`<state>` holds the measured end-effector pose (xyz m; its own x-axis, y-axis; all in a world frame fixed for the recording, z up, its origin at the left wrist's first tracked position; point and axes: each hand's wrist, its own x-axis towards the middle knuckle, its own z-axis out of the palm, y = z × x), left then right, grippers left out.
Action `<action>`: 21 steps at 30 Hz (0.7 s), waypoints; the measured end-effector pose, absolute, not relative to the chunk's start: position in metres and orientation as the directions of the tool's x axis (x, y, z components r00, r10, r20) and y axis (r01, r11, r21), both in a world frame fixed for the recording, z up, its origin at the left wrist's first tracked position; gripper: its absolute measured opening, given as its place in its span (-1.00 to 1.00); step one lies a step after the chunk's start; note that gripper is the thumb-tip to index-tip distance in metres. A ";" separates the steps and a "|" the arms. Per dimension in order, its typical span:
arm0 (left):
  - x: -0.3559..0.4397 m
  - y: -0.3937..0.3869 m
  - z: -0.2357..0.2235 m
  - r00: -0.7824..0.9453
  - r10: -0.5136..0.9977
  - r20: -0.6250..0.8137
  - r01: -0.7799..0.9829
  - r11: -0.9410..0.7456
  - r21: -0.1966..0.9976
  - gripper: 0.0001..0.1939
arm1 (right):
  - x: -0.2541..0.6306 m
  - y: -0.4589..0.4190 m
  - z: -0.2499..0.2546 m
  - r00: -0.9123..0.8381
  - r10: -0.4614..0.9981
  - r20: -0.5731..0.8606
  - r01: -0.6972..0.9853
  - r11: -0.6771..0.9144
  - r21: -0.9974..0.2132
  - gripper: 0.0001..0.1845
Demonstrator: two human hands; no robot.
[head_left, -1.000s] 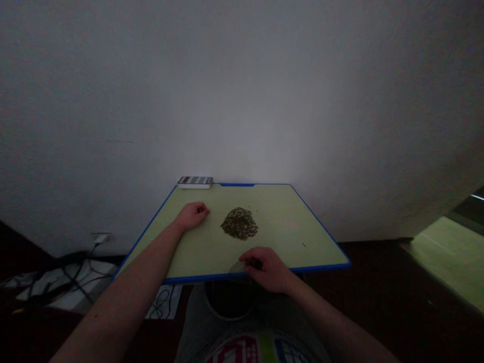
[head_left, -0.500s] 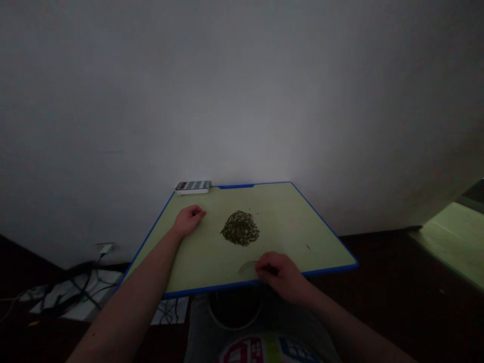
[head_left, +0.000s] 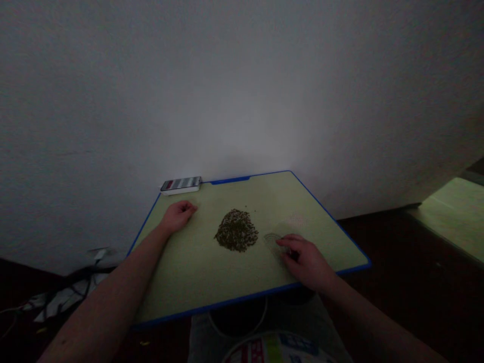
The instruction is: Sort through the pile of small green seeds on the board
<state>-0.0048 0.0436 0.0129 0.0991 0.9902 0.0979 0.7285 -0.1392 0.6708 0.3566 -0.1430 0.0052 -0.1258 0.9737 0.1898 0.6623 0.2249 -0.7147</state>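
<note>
On the pale board [head_left: 189, 282] with a blue rim lies a low heap of small dark grains [head_left: 236, 231], possibly seeds. My left hand [head_left: 179, 216] rests on the board left of the heap, its fingers curled together; whatever they may hold is hidden. To the right of the heap, my right hand [head_left: 302, 256] is closed in a pinch on a thin, thread-like tool [head_left: 271, 241]. That tool shows only as several faint curved lines, smeared by motion, so its kind is unclear. Its free end points toward the heap, apart from it.
A phone [head_left: 181, 183] lies on a white box [head_left: 180, 191] at the board's far left corner. A wall [head_left: 242, 101] stands close behind. A dark round container [head_left: 238, 317] sits below the near edge. Cables [head_left: 71, 287] lie at the lower left.
My right hand has moved up and right from the near edge, carrying the thin tool to the heap's right. My left hand keeps its pose. The view has shifted slightly.
</note>
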 end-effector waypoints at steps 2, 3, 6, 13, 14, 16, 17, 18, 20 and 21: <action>-0.007 0.043 0.011 0.095 0.988 0.125 0.732 -0.154 0.663 -0.67 | 0.351 -0.139 0.007 -0.145 0.968 0.205 0.684 0.248 -0.686 -0.61; -0.008 0.043 0.010 0.102 0.986 0.132 0.728 -0.165 0.666 -0.67 | 0.348 -0.137 0.007 -0.149 0.966 0.210 0.692 0.254 -0.676 -0.60; -0.010 0.041 0.008 0.166 0.975 0.147 0.732 -0.222 0.645 -0.65 | 0.343 -0.132 0.007 -0.154 0.965 0.212 0.704 0.258 -0.662 -0.59; -0.013 0.043 0.003 0.224 0.966 0.132 0.756 -0.258 0.601 -0.65 | 0.338 -0.125 0.005 -0.140 0.970 0.198 0.710 0.238 -0.663 -0.58; -0.013 0.044 0.002 0.237 0.963 0.131 0.760 -0.267 0.593 -0.65 | 0.338 -0.124 0.005 -0.136 0.970 0.200 0.710 0.236 -0.664 -0.58; -0.015 0.044 0.001 0.253 0.958 0.134 0.761 -0.283 0.584 -0.64 | 0.337 -0.124 0.005 -0.134 0.970 0.201 0.709 0.236 -0.665 -0.57; -0.015 0.044 0.000 0.256 0.957 0.135 0.762 -0.286 0.581 -0.64 | 0.337 -0.124 0.005 -0.130 0.971 0.199 0.711 0.231 -0.664 -0.57; -0.015 0.043 0.000 0.258 0.957 0.134 0.763 -0.287 0.579 -0.64 | 0.337 -0.125 0.005 -0.124 0.973 0.194 0.715 0.223 -0.662 -0.57; -0.015 0.042 0.001 0.259 0.957 0.133 0.766 -0.287 0.575 -0.64 | 0.338 -0.125 0.005 -0.106 0.978 0.178 0.726 0.199 -0.658 -0.57; -0.014 0.042 0.001 0.258 0.957 0.134 0.768 -0.287 0.572 -0.64 | 0.339 -0.126 0.005 -0.094 0.981 0.170 0.733 0.184 -0.655 -0.58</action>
<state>-0.0142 0.0420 0.0014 0.2582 0.9568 0.1340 0.7680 -0.2874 0.5723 0.3386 -0.1257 0.0053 -0.0943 0.9809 0.1702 0.7330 0.1841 -0.6548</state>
